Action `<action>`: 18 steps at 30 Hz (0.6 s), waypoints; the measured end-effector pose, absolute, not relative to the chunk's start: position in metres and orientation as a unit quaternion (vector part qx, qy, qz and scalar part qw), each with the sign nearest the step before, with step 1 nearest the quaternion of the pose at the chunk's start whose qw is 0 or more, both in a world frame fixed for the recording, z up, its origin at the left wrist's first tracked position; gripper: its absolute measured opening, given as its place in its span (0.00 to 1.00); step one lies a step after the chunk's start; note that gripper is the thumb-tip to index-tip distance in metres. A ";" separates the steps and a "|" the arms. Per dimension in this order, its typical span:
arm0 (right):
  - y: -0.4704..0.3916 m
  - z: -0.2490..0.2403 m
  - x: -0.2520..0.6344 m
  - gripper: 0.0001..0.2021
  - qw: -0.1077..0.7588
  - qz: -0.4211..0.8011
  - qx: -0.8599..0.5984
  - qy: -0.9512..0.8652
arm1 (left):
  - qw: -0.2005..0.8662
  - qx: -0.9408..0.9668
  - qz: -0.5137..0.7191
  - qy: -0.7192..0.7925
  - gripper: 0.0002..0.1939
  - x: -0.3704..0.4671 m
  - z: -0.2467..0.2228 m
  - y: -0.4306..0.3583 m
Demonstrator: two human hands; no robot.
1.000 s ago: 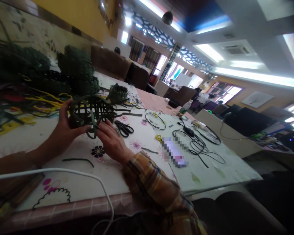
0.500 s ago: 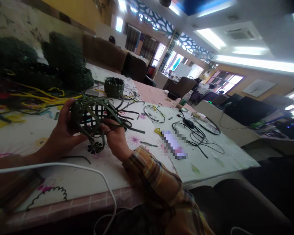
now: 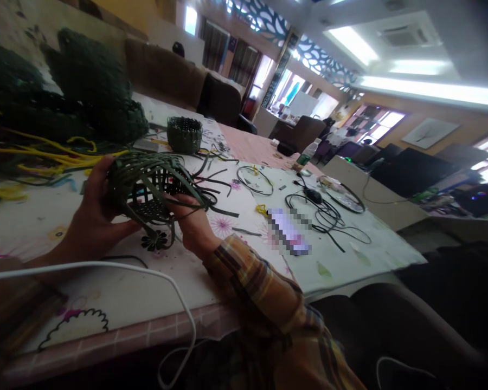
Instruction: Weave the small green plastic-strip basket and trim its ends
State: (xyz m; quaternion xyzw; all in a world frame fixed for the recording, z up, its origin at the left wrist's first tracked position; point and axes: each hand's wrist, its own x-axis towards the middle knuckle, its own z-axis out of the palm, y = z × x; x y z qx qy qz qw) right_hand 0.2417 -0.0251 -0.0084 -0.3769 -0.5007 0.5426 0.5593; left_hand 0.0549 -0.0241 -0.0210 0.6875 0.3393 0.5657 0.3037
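A dark green woven basket [image 3: 146, 176], with loose strip ends sticking out to the right, is held tilted above the table. My left hand [image 3: 91, 208] grips its left side, thumb underneath and fingers partly behind it. My right hand [image 3: 191, 219] is closed at the basket's right opening among the strips; its fingertips are partly hidden, and it seems to pinch a green strip. A dark flower-like pattern [image 3: 154, 240] shows just below the basket. Behind it stands a small finished-looking green basket [image 3: 184, 135].
Large dark green woven pieces [image 3: 93, 81] and yellow strips [image 3: 44, 157] lie at the left. A white cable [image 3: 146, 271] crosses in front of me. Black cables [image 3: 321, 216], a pixelated purple object [image 3: 288, 232] and a bottle [image 3: 308, 154] are on the table to the right.
The view has shifted slightly, so the scene sits a little higher. Both hands keep their places on the basket, with my right fingers still at its opening.
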 end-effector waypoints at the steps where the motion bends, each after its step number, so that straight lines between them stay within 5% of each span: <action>1: -0.025 -0.006 0.242 0.12 0.561 0.552 -0.376 -0.489 | 0.305 0.685 0.567 0.339 0.64 0.055 -0.021 -0.023; 10: -0.019 -0.009 0.244 0.08 0.518 0.568 -0.340 -0.541 | 0.324 0.605 0.580 0.438 0.69 0.050 -0.020 -0.011; 14: -0.029 0.008 0.255 0.12 0.536 0.397 -0.343 -0.662 | 0.376 0.505 0.625 0.462 0.61 0.040 -0.010 -0.002; 18: -0.013 0.027 0.293 0.17 0.420 0.159 -0.531 -0.719 | 0.429 0.447 0.658 0.429 0.48 0.028 -0.001 0.006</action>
